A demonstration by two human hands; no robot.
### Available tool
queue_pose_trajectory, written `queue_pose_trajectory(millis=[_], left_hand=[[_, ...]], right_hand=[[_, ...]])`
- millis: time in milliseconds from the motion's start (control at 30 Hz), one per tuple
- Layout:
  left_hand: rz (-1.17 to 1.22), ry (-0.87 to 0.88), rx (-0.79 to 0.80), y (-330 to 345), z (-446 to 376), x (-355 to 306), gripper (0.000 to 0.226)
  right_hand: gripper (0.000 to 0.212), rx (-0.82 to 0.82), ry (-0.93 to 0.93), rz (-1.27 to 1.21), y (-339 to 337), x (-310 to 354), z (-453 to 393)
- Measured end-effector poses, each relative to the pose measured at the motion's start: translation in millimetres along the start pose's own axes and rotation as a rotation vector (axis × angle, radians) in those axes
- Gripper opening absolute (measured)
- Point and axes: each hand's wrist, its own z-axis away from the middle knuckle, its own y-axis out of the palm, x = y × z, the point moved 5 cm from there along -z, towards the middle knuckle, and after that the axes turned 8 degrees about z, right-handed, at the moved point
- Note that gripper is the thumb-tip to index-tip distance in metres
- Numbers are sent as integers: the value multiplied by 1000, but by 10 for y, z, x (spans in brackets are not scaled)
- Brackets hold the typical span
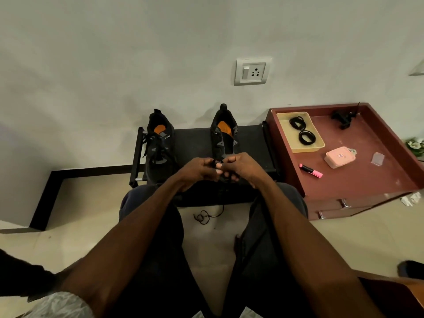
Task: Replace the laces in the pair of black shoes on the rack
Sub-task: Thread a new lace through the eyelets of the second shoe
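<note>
Item: 2 black shoes on the rack (250, 143), toes toward the person for reach. The laced left shoe (159, 145) is untouched; the right shoe (223, 138) is unlaced. Left hand (199, 169) and right hand (241, 167) are closed together at its toe, apparently pinching a lace; the grip is obscured. A loose lace (204, 216) is left on the floor; coiled laces (302, 130) are kept in a tray (282, 129) nearby.

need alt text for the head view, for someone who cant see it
Both hands, left hand and right hand, meet at the toe of the right black shoe on a low rack, pinching something dark. The left shoe is laced; coiled laces lie in a yellow tray.
</note>
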Motion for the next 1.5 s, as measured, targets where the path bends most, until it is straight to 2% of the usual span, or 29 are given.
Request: queue_pose_trajectory(millis=[133,200,267,333,433,500,600,633,700,767,800,833,900,967,1067,1167,1267,1333,1400,1500], left_hand=[[-87,-24,-87,-113,-79,101,15],[-113,-19,-103,-155,-85,100,25],[-23,14,-160,-173,-47,64,27],[108,61,-227,-203,-20,31,22],[230,74,-171,-222,1,-13,27],[256,24,-133,-227,18,-18,29],[273,-48,-30,-157,33,-24,31],[285,-63,9,-116,33,-33,30],[294,-95,40,-30,-4,-33,26],[207,-76,-53,17,-82,-22,14],[142,-37,-135,14,-126,-20,10],[80,14,-211,0,-167,-23,11],[-31,109,-320,-40,-230,-29,16],[-104,118,-375,-70,-286,-6,15],[-19,50,-320,-40,-382,54,16],[79,26,-241,28,-446,43,20],[143,40,-304,10,-467,15,15],[212,29,-344,-20,-493,29,24],[224,24,-320,-9,-533,28,27],[146,40,-349,-17,-611,92,23]], right_hand=[[27,19,5,76,28,-16,-45],[24,-37,-1,41,-17,-20,-59],[19,-62,9,-69,-47,-50,-83],[18,-10,28,-197,-13,-87,-101],[16,16,71,-86,-16,-105,-91],[18,-76,100,2,-106,-96,-50],[13,-245,139,-68,-270,-197,-96],[14,-284,164,-33,-291,-235,-123],[21,-329,272,233,-310,-365,-209],[23,-336,354,601,-271,-381,-180],[26,-331,321,683,-237,-339,-195],[33,-292,262,644,-204,-286,-231],[42,-189,118,320,-130,-159,-276],[37,-140,40,99,-89,-119,-328],[16,-236,-7,82,-116,-142,-356],[16,-267,3,-12,-166,-215,-385],[16,-248,26,-122,-158,-239,-366],[9,-247,52,-120,-145,-263,-362],[2,-237,72,-106,-137,-276,-351],[17,-298,132,-59,-233,-329,-381]])
